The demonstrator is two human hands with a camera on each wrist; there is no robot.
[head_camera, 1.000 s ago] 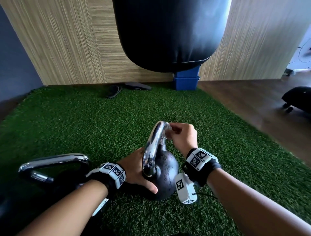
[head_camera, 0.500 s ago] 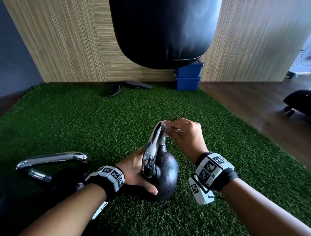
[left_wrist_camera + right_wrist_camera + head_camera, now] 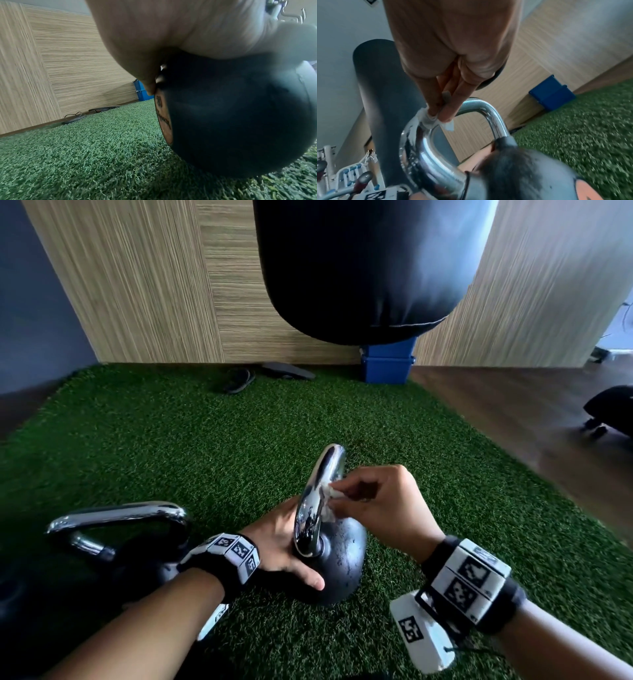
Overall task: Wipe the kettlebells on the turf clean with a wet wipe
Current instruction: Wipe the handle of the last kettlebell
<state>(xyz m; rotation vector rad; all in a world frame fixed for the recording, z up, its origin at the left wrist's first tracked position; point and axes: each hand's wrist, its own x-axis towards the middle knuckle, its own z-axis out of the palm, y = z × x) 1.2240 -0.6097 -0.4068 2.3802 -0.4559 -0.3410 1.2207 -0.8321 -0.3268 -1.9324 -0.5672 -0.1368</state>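
Note:
A small black kettlebell (image 3: 340, 559) with a chrome handle (image 3: 317, 498) stands on the green turf (image 3: 205, 446), tipped a little. My left hand (image 3: 284, 546) cups its body from the left side, thumb along the near face; the left wrist view shows the palm (image 3: 171, 33) on the dark ball (image 3: 240, 115). My right hand (image 3: 373, 501) pinches a crumpled white wet wipe (image 3: 330, 501) and presses it on the handle's right side. In the right wrist view the fingertips (image 3: 443, 113) hold the wipe (image 3: 435, 121) against the handle (image 3: 423, 142). A second, larger kettlebell (image 3: 116, 539) stands at the left.
A black punching bag (image 3: 363, 268) hangs over the far turf, a blue box (image 3: 388, 364) behind it by the wood-panelled wall. Dark sandals (image 3: 239, 380) lie at the turf's far edge. Wooden floor (image 3: 513, 405) borders the turf at right, with a dark wheeled object (image 3: 609, 410).
My right hand has slid the wipe from the top of the chrome handle down its right side towards the body. My left hand has kept its hold on the kettlebell.

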